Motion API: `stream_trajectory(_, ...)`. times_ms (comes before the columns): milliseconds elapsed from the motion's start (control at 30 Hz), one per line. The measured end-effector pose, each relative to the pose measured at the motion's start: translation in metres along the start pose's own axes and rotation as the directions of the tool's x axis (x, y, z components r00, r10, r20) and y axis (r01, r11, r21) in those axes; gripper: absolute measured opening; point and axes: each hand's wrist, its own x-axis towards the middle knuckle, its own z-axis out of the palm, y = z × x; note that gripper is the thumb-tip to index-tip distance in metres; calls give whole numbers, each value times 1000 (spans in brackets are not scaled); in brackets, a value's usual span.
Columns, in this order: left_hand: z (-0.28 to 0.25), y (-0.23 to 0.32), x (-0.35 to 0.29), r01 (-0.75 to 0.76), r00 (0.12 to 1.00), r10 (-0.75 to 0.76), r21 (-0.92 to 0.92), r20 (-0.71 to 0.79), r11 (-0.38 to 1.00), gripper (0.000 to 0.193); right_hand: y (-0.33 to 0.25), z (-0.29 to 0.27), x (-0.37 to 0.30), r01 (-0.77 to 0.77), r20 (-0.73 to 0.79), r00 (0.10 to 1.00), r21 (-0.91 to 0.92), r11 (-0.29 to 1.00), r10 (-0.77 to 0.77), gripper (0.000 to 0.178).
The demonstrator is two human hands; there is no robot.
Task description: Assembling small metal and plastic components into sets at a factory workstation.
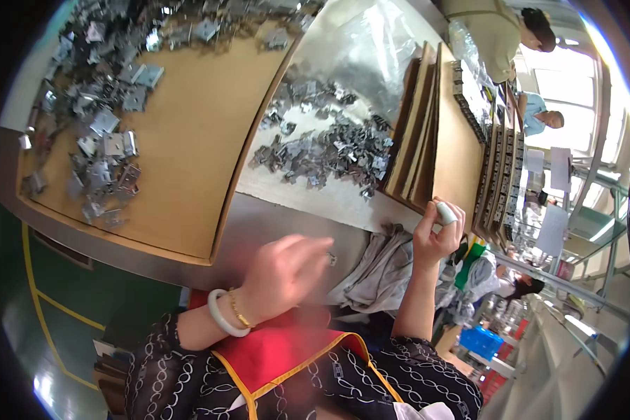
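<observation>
My left hand [276, 273] is over the near table edge, in front of my red apron [280, 353], smeared by motion. Its fingers point right, and whether they hold anything is unclear. Just by its fingertips is a small metal piece [331, 259]. My right hand [439, 232] is raised at the near corner of upright cardboard sheets [455, 140]. Its fingers are bent in a pinch, a white wrap on one of them; what is between them, if anything, cannot be made out. Beyond both hands, small metal parts [329, 150] lie heaped on a pale sheet.
At left, a shallow cardboard tray [196, 140] holds scattered shiny metal brackets [105, 122]. Clear plastic film [371, 49] lies at the back. Right of the cardboard are rows of dark slotted strips [500, 175]. Grey cloth [381, 269] lies near my right forearm. Other people [479, 28] are beyond.
</observation>
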Motion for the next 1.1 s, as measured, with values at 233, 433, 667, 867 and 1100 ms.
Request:
stream_trajectory(233,75,22,117,-33,995,53,-218,86,975,32,14,1,-7,79,-60,995,48,996,-77,16)
stream_trajectory(433,154,15,213,110,987,-110,1,121,994,43,30,-15,-11,143,-81,987,65,988,-138,24)
stream_trajectory(667,183,-30,264,341,932,-319,-117,172,933,53,30,-7,-43,182,-62,983,192,964,-173,21)
stream_trajectory(867,157,-9,251,328,943,-310,-169,122,930,52,114,-57,-26,-329,-105,936,85,941,337,36)
stream_trajectory(1100,107,-14,246,586,792,-575,12,206,811,25,201,-37,-36,-779,219,604,-40,625,766,53)
